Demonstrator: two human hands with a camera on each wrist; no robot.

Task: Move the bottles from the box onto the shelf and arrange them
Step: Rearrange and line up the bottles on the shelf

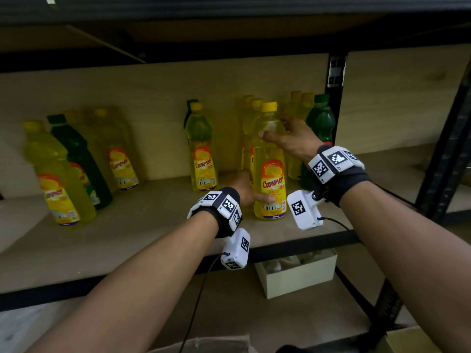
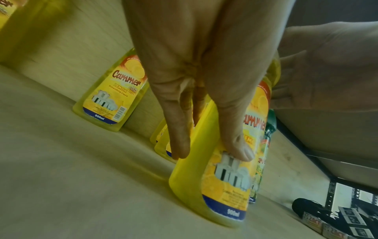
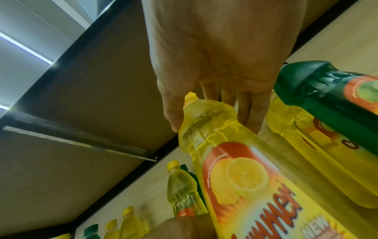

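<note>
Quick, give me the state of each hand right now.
Left hand: grips the lower body of the front yellow bottle, which stands on the shelf.
Right hand: holds the same bottle's upper part, below the cap.

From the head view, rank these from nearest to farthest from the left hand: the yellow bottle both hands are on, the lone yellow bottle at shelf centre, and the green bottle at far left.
1. Held yellow bottle: in the left hand's grip, right of centre.
2. Lone yellow bottle: just left of that hand, further back.
3. Green bottle: far left of the shelf.
</note>
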